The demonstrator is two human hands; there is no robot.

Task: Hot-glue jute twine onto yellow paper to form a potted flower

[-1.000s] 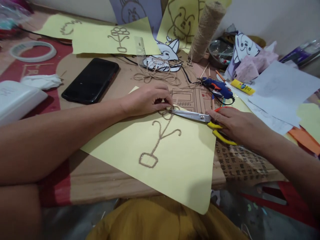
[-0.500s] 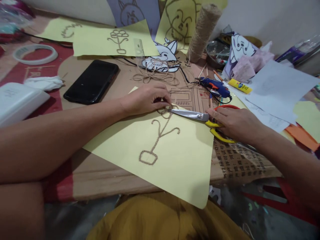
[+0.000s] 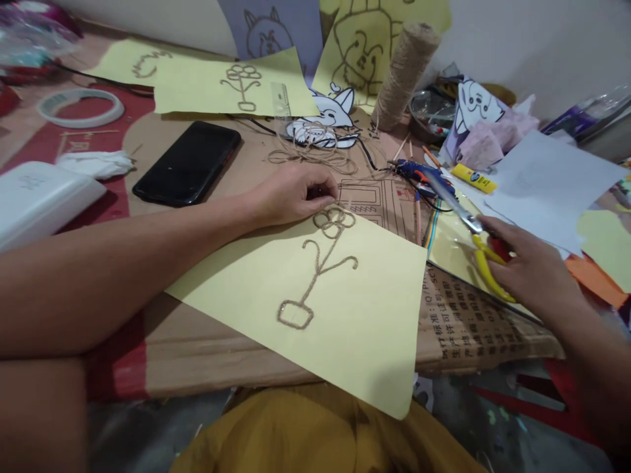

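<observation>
A yellow sheet of paper (image 3: pixel 365 315) lies at an angle in front of me, bearing a flower in a pot outlined in brown twine (image 3: pixel 315 276). At the sheet's top edge, just above the twine petals, my left hand (image 3: pixel 303 192) rests with thumb and fingertips pinched together; whatever is between them is too small to make out. Off to the right of the sheet, my right hand (image 3: pixel 535 266) grips scissors (image 3: pixel 466 217) by their yellow and red handles. The blades point up and left, towards the blue glue gun (image 3: pixel 426 177).
A black phone (image 3: pixel 187 163), a tape roll (image 3: pixel 81 108) and a white box-like device (image 3: pixel 46 200) lie on the left. Behind are loose twine (image 3: pixel 315 154), a twine spool (image 3: pixel 407 75) and another twine flower sheet (image 3: pixel 197 89). A glue stick (image 3: pixel 473 178) and papers (image 3: pixel 557 184) are at right.
My right hand has drawn the scissors away from the twine petals to the right, uncovering the flower. My left hand stays pinched at the sheet's top edge.
</observation>
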